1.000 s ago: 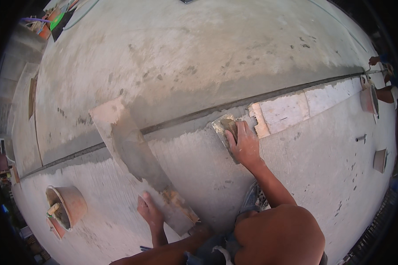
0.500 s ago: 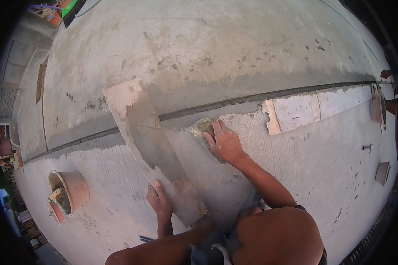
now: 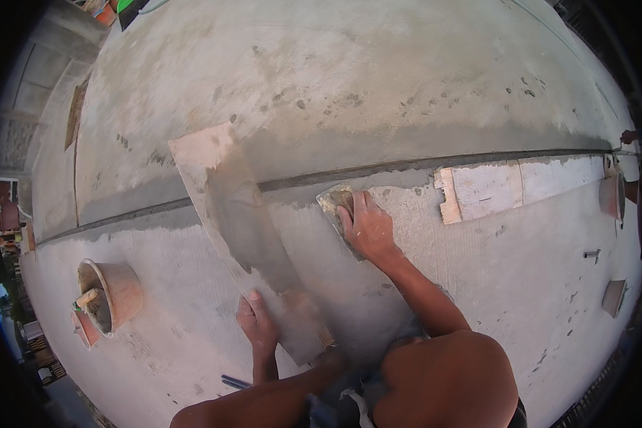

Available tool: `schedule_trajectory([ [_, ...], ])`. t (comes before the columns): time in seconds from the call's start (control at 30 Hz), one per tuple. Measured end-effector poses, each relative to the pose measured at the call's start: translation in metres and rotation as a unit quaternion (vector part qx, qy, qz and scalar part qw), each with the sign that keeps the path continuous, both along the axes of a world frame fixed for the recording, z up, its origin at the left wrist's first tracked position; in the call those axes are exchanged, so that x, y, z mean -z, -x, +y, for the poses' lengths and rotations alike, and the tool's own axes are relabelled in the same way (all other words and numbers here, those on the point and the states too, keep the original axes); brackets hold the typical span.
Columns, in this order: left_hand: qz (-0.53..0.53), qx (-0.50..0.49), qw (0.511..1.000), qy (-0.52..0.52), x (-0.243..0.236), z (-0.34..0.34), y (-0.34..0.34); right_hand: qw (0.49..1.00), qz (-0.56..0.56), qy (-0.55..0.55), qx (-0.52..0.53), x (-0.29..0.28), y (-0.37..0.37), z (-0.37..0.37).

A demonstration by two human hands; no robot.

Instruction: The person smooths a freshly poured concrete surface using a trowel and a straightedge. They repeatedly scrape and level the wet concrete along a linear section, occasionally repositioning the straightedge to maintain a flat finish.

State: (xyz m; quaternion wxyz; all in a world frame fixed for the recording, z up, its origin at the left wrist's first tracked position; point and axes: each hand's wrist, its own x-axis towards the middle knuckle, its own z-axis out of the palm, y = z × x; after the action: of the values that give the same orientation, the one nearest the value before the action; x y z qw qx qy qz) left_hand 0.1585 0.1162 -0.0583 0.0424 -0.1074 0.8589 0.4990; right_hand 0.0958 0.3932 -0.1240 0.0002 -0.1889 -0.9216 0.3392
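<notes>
A pale flat board (image 3: 192, 153), smeared with wet grey mortar along its middle, lies slantwise across the dark narrow groove (image 3: 321, 177) in the concrete. My left hand (image 3: 259, 321) is closed on the board's lower left edge, thumb on top. To the right of the board, my right hand (image 3: 371, 225) grips a cement-crusted hand float (image 3: 333, 203) by its back. That float is tilted on the slab just below the groove, apart from the board. Its working face is hidden.
A mortar-stained bucket (image 3: 123, 292) with a handled tool inside stands at left. Beyond my right hand, a whitish plank (image 3: 492, 191) lies along the groove. Another bucket (image 3: 611, 196) and a co-worker's hand (image 3: 628, 136) are at far right.
The view has turned slightly, shifting the surroundings. My right hand and float sit a little farther right and higher in the picture. My left hand keeps its grip on the board.
</notes>
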Motion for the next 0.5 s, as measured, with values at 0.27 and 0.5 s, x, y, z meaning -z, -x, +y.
schedule_trajectory([
  [0.27,-0.057,-0.003,0.997,-0.058,-0.013,0.008,0.016,0.916,0.262,0.162,-0.258,-0.067,0.005,-0.018],
  [0.5,-0.090,-0.018,0.972,-0.214,0.003,0.000,0.039,0.908,0.226,-0.009,-0.352,-0.055,-0.022,0.005],
])
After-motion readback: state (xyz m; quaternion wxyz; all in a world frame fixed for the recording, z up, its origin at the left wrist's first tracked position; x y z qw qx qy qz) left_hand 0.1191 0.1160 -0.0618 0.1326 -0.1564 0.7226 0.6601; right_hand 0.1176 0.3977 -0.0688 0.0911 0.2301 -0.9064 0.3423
